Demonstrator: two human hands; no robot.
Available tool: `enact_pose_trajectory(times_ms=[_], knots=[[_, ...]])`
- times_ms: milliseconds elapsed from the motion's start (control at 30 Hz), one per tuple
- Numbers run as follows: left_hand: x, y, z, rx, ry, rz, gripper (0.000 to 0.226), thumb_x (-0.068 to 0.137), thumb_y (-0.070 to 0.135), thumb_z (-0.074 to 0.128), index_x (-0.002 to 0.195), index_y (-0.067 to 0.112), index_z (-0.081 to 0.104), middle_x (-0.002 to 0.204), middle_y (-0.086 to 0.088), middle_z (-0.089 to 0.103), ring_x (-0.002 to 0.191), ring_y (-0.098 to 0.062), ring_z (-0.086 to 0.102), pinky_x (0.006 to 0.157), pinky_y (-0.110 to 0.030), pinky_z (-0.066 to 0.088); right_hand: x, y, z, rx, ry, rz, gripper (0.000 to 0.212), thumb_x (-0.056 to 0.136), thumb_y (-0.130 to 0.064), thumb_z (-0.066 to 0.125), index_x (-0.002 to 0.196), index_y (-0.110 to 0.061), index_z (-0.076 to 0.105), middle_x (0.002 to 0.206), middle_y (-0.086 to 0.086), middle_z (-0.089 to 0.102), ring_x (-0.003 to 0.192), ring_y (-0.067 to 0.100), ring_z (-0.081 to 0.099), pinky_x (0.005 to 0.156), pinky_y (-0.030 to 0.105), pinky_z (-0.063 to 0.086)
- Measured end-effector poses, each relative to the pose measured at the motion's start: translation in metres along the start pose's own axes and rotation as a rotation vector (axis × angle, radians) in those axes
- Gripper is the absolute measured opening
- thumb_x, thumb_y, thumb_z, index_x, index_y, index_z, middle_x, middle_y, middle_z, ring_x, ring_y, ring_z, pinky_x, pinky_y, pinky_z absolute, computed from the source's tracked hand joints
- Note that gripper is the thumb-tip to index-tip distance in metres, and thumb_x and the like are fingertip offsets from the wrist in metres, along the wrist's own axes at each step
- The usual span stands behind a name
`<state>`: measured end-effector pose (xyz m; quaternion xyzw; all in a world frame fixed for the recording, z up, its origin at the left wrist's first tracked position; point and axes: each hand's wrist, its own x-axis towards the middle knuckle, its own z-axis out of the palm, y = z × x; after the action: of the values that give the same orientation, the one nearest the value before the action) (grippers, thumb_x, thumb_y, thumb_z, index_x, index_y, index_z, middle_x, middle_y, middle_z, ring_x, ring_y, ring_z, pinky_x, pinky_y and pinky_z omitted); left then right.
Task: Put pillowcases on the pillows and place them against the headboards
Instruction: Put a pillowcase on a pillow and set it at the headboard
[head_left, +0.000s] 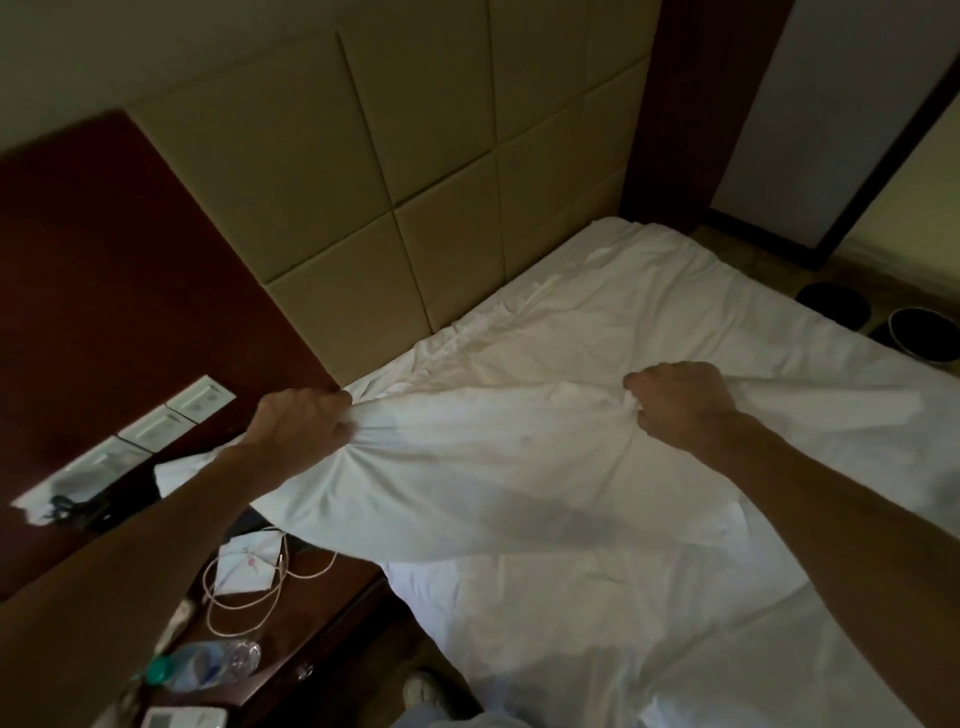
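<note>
Both hands, left hand (298, 422) and right hand (680, 402), clench the white pillow (467, 467) above the bed (597, 597) near its head edge, below the padded headboard (389, 182).

Bed (623, 291) lay flat and passable along the far headboard (415, 156); bottle (208, 665) and cable (244, 603) cluttered the near-left counter (332, 587).
</note>
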<state>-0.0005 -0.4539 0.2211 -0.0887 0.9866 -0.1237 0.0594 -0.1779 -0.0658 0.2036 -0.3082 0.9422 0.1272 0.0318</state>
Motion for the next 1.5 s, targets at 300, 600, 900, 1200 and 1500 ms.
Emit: enact_pose_trajectory(times_ms=[300, 600, 900, 1200, 1500], knots=[[-0.046, -0.094, -0.019, -0.043, -0.044, -0.216, 0.034, 0.088, 0.045, 0.058, 0.118, 0.03, 0.063, 0.108, -0.001, 0.072, 0.1, -0.024, 0.068, 0.076, -0.033, 0.05, 0.083, -0.067, -0.074, 0.027, 0.105, -0.152, 0.021, 0.09, -0.034, 0.059, 0.11, -0.03, 0.064, 0.108, -0.003, 0.067, 0.095, 0.02, 0.064, 0.073, 0.027, 0.043], [-0.083, -0.16, 0.034, -0.202, 0.053, -0.364, 0.034, 0.091, 0.037, 0.061, 0.124, 0.029, 0.063, 0.101, 0.003, 0.074, 0.088, -0.018, 0.07, 0.064, -0.031, 0.054, 0.155, -0.14, -0.117, 0.033, 0.28, -0.271, 0.012, 0.085, -0.023, 0.06, 0.096, -0.028, 0.064, 0.097, -0.006, 0.064, 0.09, 0.02, 0.063, 0.063, 0.028, 0.035], [-0.052, -0.165, 0.089, -0.247, -0.025, -0.44, 0.032, 0.087, 0.033, 0.069, 0.119, 0.026, 0.066, 0.093, 0.006, 0.073, 0.077, -0.016, 0.069, 0.048, -0.023, 0.036, 0.225, -0.166, -0.079, 0.043, 0.192, -0.332, 0.015, 0.087, -0.022, 0.059, 0.099, -0.028, 0.064, 0.099, -0.006, 0.065, 0.091, 0.02, 0.063, 0.067, 0.029, 0.041], [0.01, -0.177, 0.13, -0.239, 0.047, -0.43, 0.032, 0.077, 0.028, 0.079, 0.106, 0.018, 0.068, 0.088, 0.002, 0.068, 0.074, -0.018, 0.065, 0.046, -0.021, 0.033, 0.315, -0.169, -0.029, 0.056, 0.14, -0.389, 0.027, 0.088, -0.019, 0.058, 0.114, -0.023, 0.061, 0.106, 0.0, 0.064, 0.099, 0.022, 0.06, 0.079, 0.035, 0.049], [0.012, -0.175, 0.163, -0.283, 0.044, -0.577, 0.05, 0.082, 0.055, 0.052, 0.12, 0.023, 0.056, 0.104, 0.0, 0.062, 0.094, -0.024, 0.058, 0.076, -0.04, 0.049, 0.375, -0.156, -0.053, 0.317, -0.463, -0.545, 0.065, 0.086, -0.035, 0.057, 0.147, -0.036, 0.033, 0.142, -0.007, 0.047, 0.124, 0.017, 0.049, 0.093, 0.031, 0.043]])
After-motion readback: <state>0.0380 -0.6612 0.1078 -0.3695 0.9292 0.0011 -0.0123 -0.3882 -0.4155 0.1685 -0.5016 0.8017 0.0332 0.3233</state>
